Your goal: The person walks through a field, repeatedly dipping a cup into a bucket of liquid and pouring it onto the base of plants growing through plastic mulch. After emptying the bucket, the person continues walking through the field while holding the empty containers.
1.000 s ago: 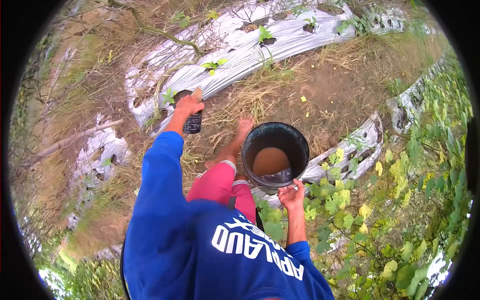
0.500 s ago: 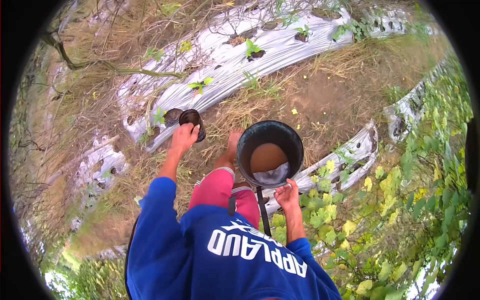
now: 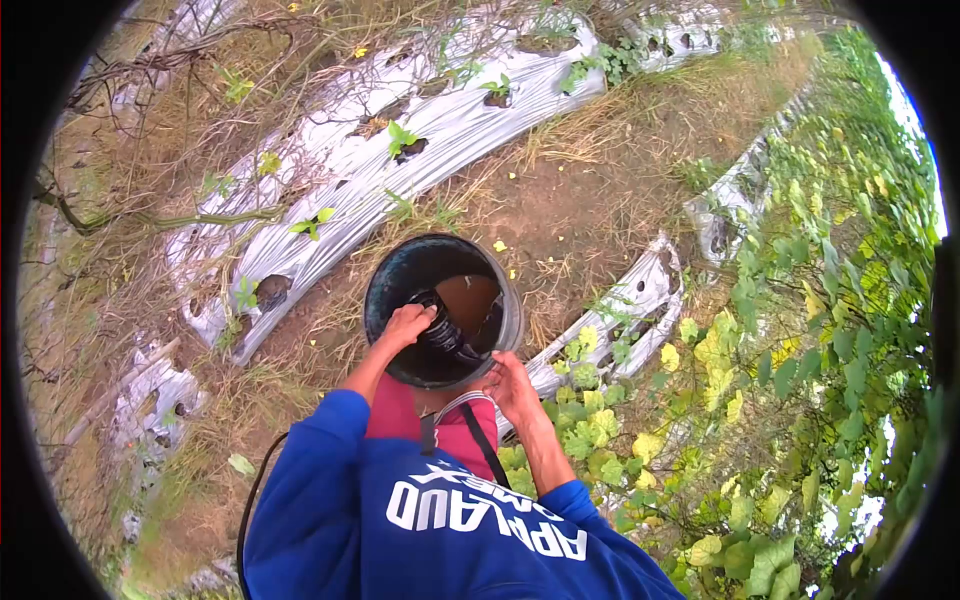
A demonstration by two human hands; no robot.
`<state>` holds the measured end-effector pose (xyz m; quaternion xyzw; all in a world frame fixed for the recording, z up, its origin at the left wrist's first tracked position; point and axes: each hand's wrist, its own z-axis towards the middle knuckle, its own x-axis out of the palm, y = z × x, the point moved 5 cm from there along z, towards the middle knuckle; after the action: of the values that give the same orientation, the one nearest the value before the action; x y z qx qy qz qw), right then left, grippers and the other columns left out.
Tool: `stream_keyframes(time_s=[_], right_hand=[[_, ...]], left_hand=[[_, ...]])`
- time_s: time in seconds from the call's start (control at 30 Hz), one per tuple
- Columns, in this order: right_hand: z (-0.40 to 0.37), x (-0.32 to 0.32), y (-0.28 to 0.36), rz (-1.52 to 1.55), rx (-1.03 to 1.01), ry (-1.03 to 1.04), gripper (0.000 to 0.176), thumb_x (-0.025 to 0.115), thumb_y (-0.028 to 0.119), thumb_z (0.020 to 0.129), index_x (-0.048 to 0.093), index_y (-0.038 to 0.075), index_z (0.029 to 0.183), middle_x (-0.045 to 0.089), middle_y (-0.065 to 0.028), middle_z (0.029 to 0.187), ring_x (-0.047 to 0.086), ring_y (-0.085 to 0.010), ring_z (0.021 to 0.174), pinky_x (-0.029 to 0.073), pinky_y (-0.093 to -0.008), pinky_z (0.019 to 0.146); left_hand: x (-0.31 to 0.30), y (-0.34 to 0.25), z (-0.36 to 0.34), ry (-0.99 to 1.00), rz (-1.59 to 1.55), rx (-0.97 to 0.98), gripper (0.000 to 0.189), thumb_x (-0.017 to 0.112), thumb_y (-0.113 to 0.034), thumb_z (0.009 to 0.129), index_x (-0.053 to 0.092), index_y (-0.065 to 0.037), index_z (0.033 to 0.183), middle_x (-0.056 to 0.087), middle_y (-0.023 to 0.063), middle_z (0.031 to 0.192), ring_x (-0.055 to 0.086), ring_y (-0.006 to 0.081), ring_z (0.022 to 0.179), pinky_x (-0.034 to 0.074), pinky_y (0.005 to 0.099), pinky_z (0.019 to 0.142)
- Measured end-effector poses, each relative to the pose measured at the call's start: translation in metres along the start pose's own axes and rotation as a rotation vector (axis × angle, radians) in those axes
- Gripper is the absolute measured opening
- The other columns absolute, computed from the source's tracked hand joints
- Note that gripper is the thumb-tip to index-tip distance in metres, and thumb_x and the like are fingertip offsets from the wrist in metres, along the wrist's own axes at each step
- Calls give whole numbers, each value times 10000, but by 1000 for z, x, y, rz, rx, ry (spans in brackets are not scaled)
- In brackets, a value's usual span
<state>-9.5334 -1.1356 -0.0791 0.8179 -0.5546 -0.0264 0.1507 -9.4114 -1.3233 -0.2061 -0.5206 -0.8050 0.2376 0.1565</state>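
My left hand [image 3: 404, 326] grips a small black cup [image 3: 441, 331] and holds it down inside a black bucket [image 3: 388, 272]. Brown muddy water [image 3: 472, 294] fills the bucket's far part, and the cup lies tilted at its edge. My right hand [image 3: 510, 384] clasps the bucket's near rim and holds the bucket in front of my red shorts [image 3: 455, 432]. A strap [image 3: 478, 432] hangs from the bucket towards my blue shirt.
A silver plastic-covered bed [image 3: 440, 130] with small seedlings [image 3: 400, 138] in holes runs across the far side. A second covered strip [image 3: 640, 295] lies at the right under leafy vines [image 3: 800, 330]. Bare soil and dry grass lie between. A fallen branch [image 3: 150, 218] is at the left.
My left hand brought the cup from the planting hole at the left into the bucket. The bucket has moved left and nearer to me, and the view has swung to the right.
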Motion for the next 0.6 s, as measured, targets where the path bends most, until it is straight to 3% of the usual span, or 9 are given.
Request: stream_keyframes(time_s=[0.1,0.13,0.17,0.27,0.4,0.47,0.57,0.6], right_hand=[[-22,6,18,-33,15,41,218,645,315,836,574,160,973,634,22,897,566,-111,778,410,-282,602],[-34,11,26,-64,-5,56,230,643,304,843,558,160,1001,632,21,926,563,-110,790,408,-278,604],[-43,17,34,-94,-24,72,244,641,294,850,543,160,1029,629,20,954,561,-109,803,406,-274,607],[-63,25,54,-92,8,114,267,653,255,854,496,173,1054,602,33,960,553,-99,823,417,-272,593],[-77,23,79,-122,39,227,280,662,235,852,472,172,1047,573,47,922,544,-91,814,427,-273,579],[-72,19,94,-171,61,290,274,648,231,865,468,149,1054,559,37,906,548,-73,832,424,-260,563],[-85,13,118,-209,54,298,251,635,226,874,470,131,1036,544,22,881,562,-74,819,424,-248,554],[-84,11,123,-269,44,343,378,646,321,845,429,82,1042,454,-11,868,490,-109,701,434,-255,558]], left_hand=[[30,33,62,72,-10,156,477,618,-449,826,664,-33,1056,653,125,1083,638,239,980,575,407,703],[29,11,48,63,-119,-84,489,634,-438,804,658,-38,1084,626,89,1142,618,242,996,585,398,731],[35,10,56,66,-122,-73,489,634,-438,804,658,-38,1084,626,89,1142,618,242,996,585,398,731],[44,6,64,87,-206,-328,512,633,-426,803,603,-74,1174,584,81,1151,607,249,947,582,385,714],[61,27,110,113,-154,-166,460,619,-391,831,588,-114,1196,588,79,1133,603,237,963,582,388,702],[76,25,110,231,39,-2,401,622,-291,846,579,-145,1217,593,83,1163,603,244,998,592,399,687],[95,30,129,228,131,19,405,613,-215,843,566,-152,1240,595,87,1221,606,280,1043,590,405,749],[108,37,142,286,59,-130,438,615,-187,828,555,-153,1260,596,105,1244,596,314,1084,555,403,860]])
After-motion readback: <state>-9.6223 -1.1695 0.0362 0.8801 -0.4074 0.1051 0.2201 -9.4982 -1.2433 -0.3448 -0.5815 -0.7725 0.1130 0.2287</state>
